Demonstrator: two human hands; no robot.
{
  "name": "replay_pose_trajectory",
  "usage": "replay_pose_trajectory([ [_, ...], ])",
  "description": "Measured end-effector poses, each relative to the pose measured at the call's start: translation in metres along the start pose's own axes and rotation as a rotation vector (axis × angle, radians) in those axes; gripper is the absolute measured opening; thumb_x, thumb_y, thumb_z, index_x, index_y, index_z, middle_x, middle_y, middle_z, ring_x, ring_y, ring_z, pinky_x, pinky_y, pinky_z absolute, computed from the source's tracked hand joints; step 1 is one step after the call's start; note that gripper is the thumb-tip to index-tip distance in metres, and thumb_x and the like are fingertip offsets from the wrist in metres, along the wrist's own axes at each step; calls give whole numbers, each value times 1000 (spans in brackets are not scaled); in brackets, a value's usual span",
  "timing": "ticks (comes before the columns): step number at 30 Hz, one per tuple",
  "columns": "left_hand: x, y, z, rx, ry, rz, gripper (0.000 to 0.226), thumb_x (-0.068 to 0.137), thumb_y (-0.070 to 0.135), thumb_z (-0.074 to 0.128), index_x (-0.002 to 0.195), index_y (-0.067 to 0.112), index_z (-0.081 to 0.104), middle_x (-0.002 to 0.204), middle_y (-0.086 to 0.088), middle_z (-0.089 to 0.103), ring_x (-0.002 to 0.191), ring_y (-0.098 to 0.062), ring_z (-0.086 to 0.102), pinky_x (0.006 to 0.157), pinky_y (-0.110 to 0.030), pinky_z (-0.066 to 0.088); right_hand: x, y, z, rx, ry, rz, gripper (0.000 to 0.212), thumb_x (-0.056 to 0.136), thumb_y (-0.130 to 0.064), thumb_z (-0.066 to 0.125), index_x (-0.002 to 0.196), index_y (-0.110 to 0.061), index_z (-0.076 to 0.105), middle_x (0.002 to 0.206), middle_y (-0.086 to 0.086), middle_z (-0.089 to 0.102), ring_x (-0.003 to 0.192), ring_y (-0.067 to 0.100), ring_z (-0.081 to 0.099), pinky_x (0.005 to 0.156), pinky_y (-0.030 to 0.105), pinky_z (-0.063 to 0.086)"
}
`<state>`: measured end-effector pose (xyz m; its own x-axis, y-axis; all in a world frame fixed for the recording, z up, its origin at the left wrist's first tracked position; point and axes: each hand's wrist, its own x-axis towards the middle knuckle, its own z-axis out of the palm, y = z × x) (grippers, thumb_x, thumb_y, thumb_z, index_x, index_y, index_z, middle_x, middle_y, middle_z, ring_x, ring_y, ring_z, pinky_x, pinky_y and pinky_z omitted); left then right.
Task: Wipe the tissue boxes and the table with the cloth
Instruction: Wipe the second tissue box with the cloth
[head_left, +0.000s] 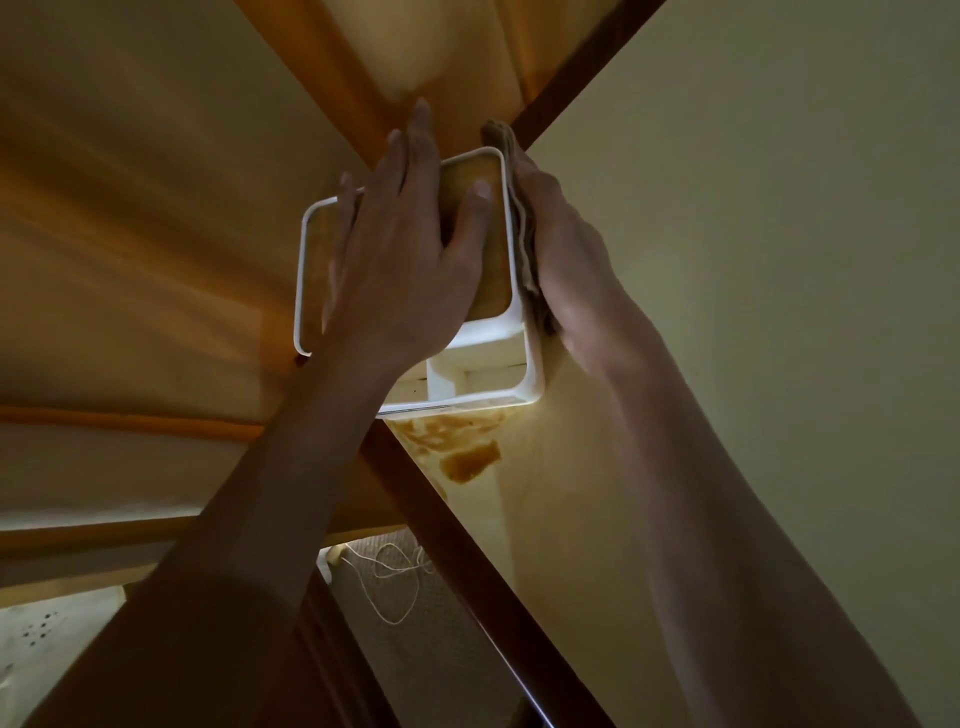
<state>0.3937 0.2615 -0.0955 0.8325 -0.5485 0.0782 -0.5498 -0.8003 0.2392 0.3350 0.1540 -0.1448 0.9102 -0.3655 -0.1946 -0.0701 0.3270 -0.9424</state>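
- Forearms fill the bottom of the view, both reaching away from the camera to one spot on the counter.
- Left hand (400, 270) lies flat on top of the white plastic tissue box with a tan wood-look lid (488, 249); fingers (423, 150) straight and slightly spread, thumb splayed toward the right across the lid. Pressing down to steady the box, not curling round it.
- Right hand (563, 260) presses a folded grey-brown cloth (522, 223) flat against the box's right side wall; fingers together, extended along the wall. Cloth sandwiched between palm and wall, its far end sticking out past the fingertips.
- Box sits on the pale cream glossy counter (727, 260), near its dark brown wooden edge (467, 530). Box's long axis runs away from the camera, parallel to both sets of fingers.
- Key relation: the wall being wiped lies directly left of the right fingers, touching through the cloth. Judgement: a stroke along that long axis suits it, with the left hand holding the box in place.
- Orange-brown smear (457, 447) on the counter just nearer the camera than the box, behind the right wrist; the right hand is nearer to it.
- Only one box visible. Box wipe looks under way; counter not yet done.
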Motion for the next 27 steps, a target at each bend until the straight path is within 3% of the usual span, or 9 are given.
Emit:
replay_pose_trajectory([
  [2,-2,0,-2,-88,105,-57,69,104,51,39,161,19,18,163,-1,33,148,-20,32,121,-45,27,-1,1,1,21,33,-4,43,110,-44,32,142,-30,57,127,-13,68,117,3,65,111,38,49],
  [4,-7,1,-5,-147,278,-83,63,102,47,45,157,19,31,155,1,45,140,-18,43,116,-40,35,-3,4,2,-5,62,-33,51,106,-53,34,148,-28,50,139,-9,63,128,7,58,116,43,43],
  [6,-13,2,-10,-217,402,-105,57,99,40,50,152,19,41,148,4,53,135,-13,48,113,-24,36,-4,6,0,-12,64,-60,53,107,-52,33,151,-27,48,143,-4,61,131,11,58,116,45,42],
  [8,-22,2,-16,-248,419,-202,56,96,38,51,149,20,44,148,6,52,135,-11,47,105,-11,30,-1,5,-2,-6,75,-50,47,110,-45,33,142,-22,58,129,-5,70,119,8,65,108,35,50],
  [11,-37,0,-16,-240,359,-387,62,92,44,46,150,23,40,151,3,45,136,-19,40,112,-33,29,-2,4,-5,14,66,-14,42,110,-41,36,112,-21,73,94,-8,78,92,5,74,79,20,57],
  [15,-45,1,-9,-273,287,-454,62,97,47,47,154,28,30,150,1,45,139,-26,37,117,-53,28,0,-7,-2,28,101,55,40,106,-46,46,94,-23,75,93,2,78,91,14,75,94,38,58],
  [18,-43,1,-4,-211,268,-442,65,98,51,45,156,26,25,155,-1,40,144,-27,32,121,-52,20,2,-13,-3,37,105,67,39,104,-46,50,85,-23,75,86,0,78,88,17,76,94,39,56],
  [23,-40,-2,-2,-131,176,-405,74,101,58,38,160,21,14,165,-3,23,154,-25,15,126,-51,-1,-14,-11,-4,66,80,22,41,107,-42,46,86,-19,73,77,-4,74,76,8,72,73,24,58],
  [27,-32,-3,-6,-167,140,-407,75,102,59,34,162,20,10,168,-1,16,156,-21,9,126,-50,1,-34,0,-6,162,65,-30,43,110,-38,39,106,-7,68,98,14,72,94,26,72,77,37,60],
])
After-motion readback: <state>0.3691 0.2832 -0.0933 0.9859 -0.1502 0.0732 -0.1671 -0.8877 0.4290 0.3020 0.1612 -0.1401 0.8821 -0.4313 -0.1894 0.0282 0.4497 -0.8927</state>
